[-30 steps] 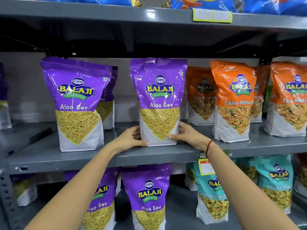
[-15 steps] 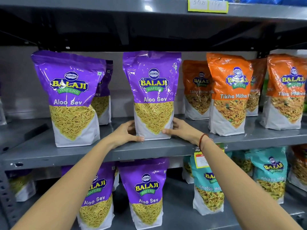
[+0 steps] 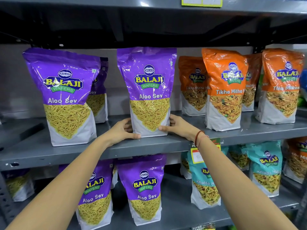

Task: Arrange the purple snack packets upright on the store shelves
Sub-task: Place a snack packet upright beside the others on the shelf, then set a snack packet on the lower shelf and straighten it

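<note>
A purple Aloo Sev packet (image 3: 147,83) stands upright in the middle of the grey middle shelf (image 3: 149,145). My left hand (image 3: 122,131) grips its lower left corner and my right hand (image 3: 178,126) grips its lower right corner. Another purple packet (image 3: 64,90) stands upright to the left, with a second purple one (image 3: 100,97) partly hidden behind it. On the lower shelf two more purple packets (image 3: 144,186) (image 3: 95,196) stand under my arms.
Orange Tikha Mitha packets (image 3: 224,87) stand close to the right of the held packet. Teal packets (image 3: 264,166) fill the lower shelf's right side. A price tag (image 3: 196,156) hangs on the shelf edge. The upper shelf (image 3: 149,5) overhangs the packets.
The held packet has stayed upright between both hands, shifting a little deeper on the shelf. The view has tilted downward.
</note>
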### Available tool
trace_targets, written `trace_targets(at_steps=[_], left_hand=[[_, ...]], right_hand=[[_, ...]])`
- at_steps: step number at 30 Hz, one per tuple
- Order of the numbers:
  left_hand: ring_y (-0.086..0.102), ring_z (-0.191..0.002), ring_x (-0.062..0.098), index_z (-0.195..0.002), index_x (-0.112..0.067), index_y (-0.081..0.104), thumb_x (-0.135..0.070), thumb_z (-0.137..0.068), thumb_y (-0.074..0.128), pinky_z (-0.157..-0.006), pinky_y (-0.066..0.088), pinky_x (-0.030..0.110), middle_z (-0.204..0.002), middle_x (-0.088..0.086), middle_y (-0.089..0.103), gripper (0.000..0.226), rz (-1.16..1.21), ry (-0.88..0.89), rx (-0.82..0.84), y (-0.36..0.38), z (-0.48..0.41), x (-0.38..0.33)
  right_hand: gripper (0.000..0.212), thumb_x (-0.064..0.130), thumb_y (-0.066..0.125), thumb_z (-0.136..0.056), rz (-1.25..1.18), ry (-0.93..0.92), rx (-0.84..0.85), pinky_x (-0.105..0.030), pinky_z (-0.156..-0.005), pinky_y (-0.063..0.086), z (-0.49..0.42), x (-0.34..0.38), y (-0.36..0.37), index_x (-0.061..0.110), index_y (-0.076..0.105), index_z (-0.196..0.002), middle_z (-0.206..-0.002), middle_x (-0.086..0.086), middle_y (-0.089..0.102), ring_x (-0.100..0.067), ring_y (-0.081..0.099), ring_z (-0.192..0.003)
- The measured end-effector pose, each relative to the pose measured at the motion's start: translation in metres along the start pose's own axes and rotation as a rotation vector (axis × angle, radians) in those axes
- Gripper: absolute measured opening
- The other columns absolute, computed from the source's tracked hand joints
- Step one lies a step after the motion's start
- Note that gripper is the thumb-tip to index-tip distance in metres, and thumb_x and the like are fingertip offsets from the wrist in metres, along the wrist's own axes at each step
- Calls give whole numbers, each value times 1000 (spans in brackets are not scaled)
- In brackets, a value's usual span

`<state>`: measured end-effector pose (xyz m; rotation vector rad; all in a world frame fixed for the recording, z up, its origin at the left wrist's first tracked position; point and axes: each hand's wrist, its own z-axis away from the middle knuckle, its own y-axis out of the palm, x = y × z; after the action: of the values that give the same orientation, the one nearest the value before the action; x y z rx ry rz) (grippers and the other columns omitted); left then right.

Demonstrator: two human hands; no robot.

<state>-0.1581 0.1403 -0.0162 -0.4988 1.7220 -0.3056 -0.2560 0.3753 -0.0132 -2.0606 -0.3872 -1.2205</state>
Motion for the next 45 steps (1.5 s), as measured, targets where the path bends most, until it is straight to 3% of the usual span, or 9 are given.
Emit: trace_targets(at_steps=[5, 11, 14, 20, 24, 28, 32, 37, 45], left_hand=[[52, -118, 11, -133, -19, 41, -35, -49, 81, -107, 37, 33, -133, 0, 53, 95, 37, 59, -128, 6, 20, -14], [63, -92, 3, -103, -32, 60, -23, -78, 61, -84, 46, 14, -102, -9, 67, 27, -28, 369, -717, 51, 98, -2], [61, -77, 3, -92, -24, 64, -26, -80, 57, -72, 44, 9, -88, -13, 67, 14, -174, 401, -675, 92, 135, 38], [60, -77, 6, -89, -37, 53, -23, -73, 71, -71, 51, 26, -91, -9, 60, 27, -118, -15, -496, 141, 151, 166], [57, -94, 23, -132, -3, 36, -9, -60, 84, -83, 45, 33, -109, 11, 52, 86, -20, -418, -355, 144, 146, 228], [45, -129, 27, -140, 0, 23, -36, -54, 87, -102, 34, 24, -136, 15, 49, 113, -166, -476, -41, 151, 136, 271], [54, -115, 19, -132, -6, 37, -15, -70, 77, -80, 35, 18, -129, 10, 58, 74, -221, -388, -103, 150, 111, 257], [55, -118, 25, -132, -9, 40, -19, -70, 78, -84, 38, 25, -130, 10, 58, 73, -205, -280, -181, 133, 91, 238], [56, -116, 27, -125, -14, 47, -28, -68, 78, -91, 47, 37, -124, 9, 63, 67, -174, -356, -82, 167, 100, 289]], right_hand=[[79, 33, 79, -69, -21, -63, -281, -29, -107, 39, 12, 3, 3, 14, 41, -135, -139, -5, 51, -13, 50, -125], [34, 16, 71, -78, -188, -266, -733, -26, -96, 48, 78, 7, 43, 16, 59, -110, -115, -6, 64, -12, 60, -110], [23, 12, 71, -78, -192, -297, -782, -19, -82, 52, 108, -7, 73, 10, 62, -100, -101, -3, 67, -6, 63, -95], [20, 24, 74, -76, -6, -23, -525, -22, -69, 54, 137, -87, 140, 28, 63, -92, -94, 8, 66, -7, 63, -87], [91, 53, 81, -53, 99, 373, -287, -33, -92, 48, 128, -171, 157, 20, 42, -128, -118, -7, 55, -18, 54, -105], [125, 43, 82, -54, 209, 529, 39, -38, -115, 24, 120, -224, 172, 8, 5, -145, -154, -13, 22, -31, 23, -141], [105, 14, 81, -66, 155, 442, 14, -15, -87, 37, 103, -230, 170, 15, 13, -146, -136, -7, 47, -17, 47, -121], [86, 16, 77, -71, 155, 352, 0, -35, -103, 43, 89, -222, 154, 21, 27, -141, -133, -10, 56, -24, 53, -122], [75, 6, 73, -75, 73, 512, -44, -9, -87, 35, 118, -259, 175, 13, 32, -138, -123, 2, 53, -10, 48, -113]])
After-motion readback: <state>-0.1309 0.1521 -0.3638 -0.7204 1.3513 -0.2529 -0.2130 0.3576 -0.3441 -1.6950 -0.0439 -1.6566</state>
